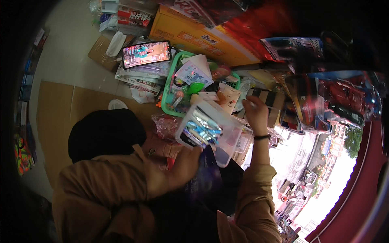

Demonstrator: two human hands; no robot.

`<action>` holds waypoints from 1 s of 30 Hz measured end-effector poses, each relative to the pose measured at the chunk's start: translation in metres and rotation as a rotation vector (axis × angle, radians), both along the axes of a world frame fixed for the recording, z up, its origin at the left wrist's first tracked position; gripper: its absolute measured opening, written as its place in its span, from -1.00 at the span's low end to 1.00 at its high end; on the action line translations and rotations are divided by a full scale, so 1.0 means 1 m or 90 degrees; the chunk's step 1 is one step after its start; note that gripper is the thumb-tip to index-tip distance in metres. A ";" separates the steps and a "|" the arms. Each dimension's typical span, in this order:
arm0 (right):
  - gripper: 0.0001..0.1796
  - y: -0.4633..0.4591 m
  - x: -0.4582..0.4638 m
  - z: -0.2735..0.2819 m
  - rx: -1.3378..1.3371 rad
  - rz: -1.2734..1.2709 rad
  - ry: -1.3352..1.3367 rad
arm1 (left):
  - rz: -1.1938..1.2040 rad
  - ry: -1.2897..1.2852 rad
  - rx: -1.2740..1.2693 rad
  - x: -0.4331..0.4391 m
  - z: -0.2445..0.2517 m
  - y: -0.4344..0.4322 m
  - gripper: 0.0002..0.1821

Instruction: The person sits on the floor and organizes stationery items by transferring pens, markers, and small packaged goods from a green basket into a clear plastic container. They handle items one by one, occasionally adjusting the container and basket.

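My left hand (185,164), blurred, is at the near edge of a clear plastic box (229,141), against a dark purple packet (208,170); its grip is unclear. Shiny blue and silver slim items (203,129) lie in the box. My right hand (256,114), a dark band at its wrist, is raised beyond the box with bent fingers, beside a beige packet with a printed face (228,98). A thin pale line runs by its fingers; whether it holds this cannot be told. Behind the box stands a green plastic basket (165,100) filled with cards and small goods.
A lit phone (146,54) lies on stacked papers and packets. A yellow cardboard box (194,36) stands behind the basket. Packaged goods (340,94) crowd the right side. Flattened cardboard (57,121) covers floor at left, and a crumpled clear wrapper (165,126) lies near the basket.
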State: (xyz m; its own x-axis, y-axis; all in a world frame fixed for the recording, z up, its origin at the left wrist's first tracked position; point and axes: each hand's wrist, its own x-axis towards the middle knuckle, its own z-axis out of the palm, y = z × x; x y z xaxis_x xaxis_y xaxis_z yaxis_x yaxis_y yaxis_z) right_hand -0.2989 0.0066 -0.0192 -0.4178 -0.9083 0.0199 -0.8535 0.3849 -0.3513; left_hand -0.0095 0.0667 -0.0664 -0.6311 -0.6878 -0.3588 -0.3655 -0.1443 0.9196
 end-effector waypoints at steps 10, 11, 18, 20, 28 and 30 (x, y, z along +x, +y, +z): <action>-0.70 0.125 0.028 0.042 -0.079 -0.286 -0.488 | 0.198 0.190 0.351 -0.045 -0.066 -0.085 -0.63; -0.68 0.131 0.029 0.038 -0.107 -0.283 -0.524 | 0.282 0.241 0.375 -0.050 -0.061 -0.089 -0.62; -0.37 0.128 0.033 0.000 -0.145 -0.265 -0.581 | 0.196 0.165 0.469 -0.030 0.007 -0.062 -0.40; -0.40 0.111 0.030 -0.012 -0.206 -0.221 -0.409 | 0.227 0.231 0.320 -0.031 0.015 -0.056 -0.46; -0.43 0.071 0.029 -0.032 -0.327 -0.236 -0.474 | 0.153 0.291 0.308 -0.029 0.023 -0.097 -0.86; -0.44 0.065 0.033 -0.031 -0.277 -0.233 -0.450 | 0.165 0.309 0.251 -0.027 0.025 -0.101 -0.85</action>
